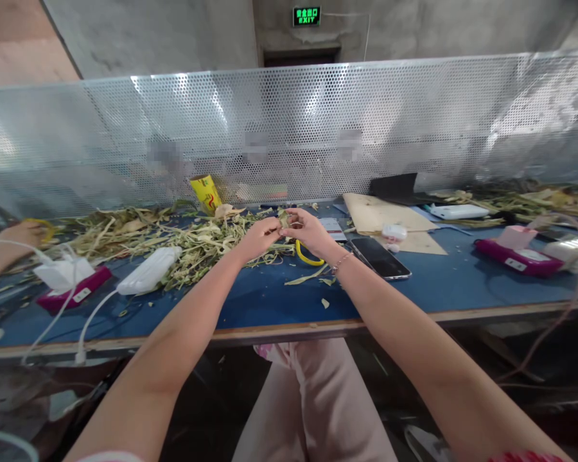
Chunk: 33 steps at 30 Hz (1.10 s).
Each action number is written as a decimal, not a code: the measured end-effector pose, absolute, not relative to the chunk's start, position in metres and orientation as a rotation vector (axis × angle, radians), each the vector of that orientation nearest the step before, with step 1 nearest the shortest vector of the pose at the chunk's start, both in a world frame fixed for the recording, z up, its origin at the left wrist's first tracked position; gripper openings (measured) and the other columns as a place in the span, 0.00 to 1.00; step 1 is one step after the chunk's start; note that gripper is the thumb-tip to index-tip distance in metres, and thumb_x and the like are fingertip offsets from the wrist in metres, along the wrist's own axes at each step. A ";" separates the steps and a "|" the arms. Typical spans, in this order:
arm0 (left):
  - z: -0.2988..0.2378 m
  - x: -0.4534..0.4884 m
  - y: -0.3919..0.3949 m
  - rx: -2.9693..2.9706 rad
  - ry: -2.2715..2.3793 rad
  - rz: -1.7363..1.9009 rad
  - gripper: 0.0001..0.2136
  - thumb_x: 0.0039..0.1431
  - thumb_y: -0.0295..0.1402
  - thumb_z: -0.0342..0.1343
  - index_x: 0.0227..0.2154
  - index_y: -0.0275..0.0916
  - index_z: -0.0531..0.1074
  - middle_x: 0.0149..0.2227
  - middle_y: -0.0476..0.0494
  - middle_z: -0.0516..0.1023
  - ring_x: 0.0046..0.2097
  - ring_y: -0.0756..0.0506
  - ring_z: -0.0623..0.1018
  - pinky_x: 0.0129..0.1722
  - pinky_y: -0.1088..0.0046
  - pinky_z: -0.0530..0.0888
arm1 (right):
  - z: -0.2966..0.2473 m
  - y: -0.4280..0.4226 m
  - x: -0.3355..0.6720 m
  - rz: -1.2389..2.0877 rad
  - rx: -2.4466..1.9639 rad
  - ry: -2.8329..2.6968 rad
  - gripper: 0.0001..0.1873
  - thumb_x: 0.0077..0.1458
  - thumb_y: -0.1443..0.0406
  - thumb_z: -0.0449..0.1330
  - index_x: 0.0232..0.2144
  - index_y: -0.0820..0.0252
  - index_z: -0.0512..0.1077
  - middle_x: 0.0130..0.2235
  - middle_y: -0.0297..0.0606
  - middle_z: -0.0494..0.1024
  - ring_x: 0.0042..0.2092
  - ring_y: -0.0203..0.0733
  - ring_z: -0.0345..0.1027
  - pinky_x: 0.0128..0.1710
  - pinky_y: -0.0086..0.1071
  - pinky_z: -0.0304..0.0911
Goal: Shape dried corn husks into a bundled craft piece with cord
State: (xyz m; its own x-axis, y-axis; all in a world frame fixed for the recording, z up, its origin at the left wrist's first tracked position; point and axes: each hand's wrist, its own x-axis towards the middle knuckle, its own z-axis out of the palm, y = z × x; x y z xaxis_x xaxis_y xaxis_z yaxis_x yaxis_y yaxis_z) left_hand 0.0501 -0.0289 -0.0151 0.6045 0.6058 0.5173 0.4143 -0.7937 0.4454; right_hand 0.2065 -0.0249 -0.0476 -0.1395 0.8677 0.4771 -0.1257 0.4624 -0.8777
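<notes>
My left hand (260, 236) and my right hand (309, 232) meet over the blue table, fingertips pinched together. Between them is a small piece of dried plant (284, 222), pale green, partly hidden by the fingers. A heap of dried stems and leaves (200, 247) spreads to the left of and beneath my left hand. Just below my right hand shows a yellow loop-shaped handle (310, 259); the rest of that tool is hidden. A black smartphone (381, 258) lies right of my right wrist.
A yellow can (205, 193) stands behind the heap. Left are a white power bank (150, 271) and a magenta socket box (74, 287) with cables; another socket box (517, 256) sits right, near cardboard (383, 213). A perforated metal screen (298, 128) closes the back. Another person's hand (22, 236) is far left.
</notes>
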 end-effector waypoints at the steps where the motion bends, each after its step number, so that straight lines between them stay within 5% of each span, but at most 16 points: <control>1: -0.015 0.049 -0.028 2.599 0.795 0.960 0.10 0.53 0.33 0.45 0.19 0.37 0.59 0.23 0.50 0.60 0.28 0.51 0.62 0.29 0.74 0.60 | -0.047 -0.026 0.206 1.024 -0.685 -1.449 0.27 0.30 0.64 0.68 0.37 0.58 0.67 0.31 0.30 0.68 0.31 0.31 0.62 0.35 0.30 0.62; 6: -0.021 0.049 -0.025 2.742 0.723 0.960 0.06 0.53 0.31 0.47 0.23 0.37 0.60 0.27 0.48 0.63 0.32 0.49 0.65 0.34 0.73 0.63 | -0.044 -0.032 0.204 1.108 -0.626 -1.404 0.21 0.30 0.62 0.68 0.32 0.60 0.69 0.28 0.30 0.70 0.31 0.32 0.63 0.34 0.29 0.61; 20: -0.023 0.059 -0.029 2.622 0.907 1.099 0.08 0.54 0.34 0.48 0.22 0.37 0.61 0.25 0.49 0.61 0.28 0.51 0.65 0.26 0.77 0.62 | -0.037 -0.039 0.203 1.224 -0.576 -1.281 0.20 0.29 0.58 0.69 0.27 0.60 0.70 0.26 0.29 0.69 0.29 0.30 0.62 0.33 0.29 0.60; 33: -0.032 0.063 -0.030 2.690 0.972 1.172 0.05 0.54 0.32 0.49 0.27 0.39 0.58 0.29 0.48 0.65 0.33 0.49 0.67 0.34 0.72 0.65 | -0.035 -0.040 0.204 1.203 -0.689 -1.217 0.21 0.26 0.58 0.70 0.21 0.60 0.65 0.20 0.25 0.61 0.25 0.28 0.58 0.32 0.30 0.62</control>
State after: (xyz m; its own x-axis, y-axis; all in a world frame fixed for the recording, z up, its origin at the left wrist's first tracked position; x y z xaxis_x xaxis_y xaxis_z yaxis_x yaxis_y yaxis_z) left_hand 0.0629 -0.0296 -0.0316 0.5152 0.5662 0.6434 0.5278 -0.8011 0.2823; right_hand 0.2042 -0.0400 -0.0349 -0.0932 0.9410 0.3254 -0.3144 0.2823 -0.9063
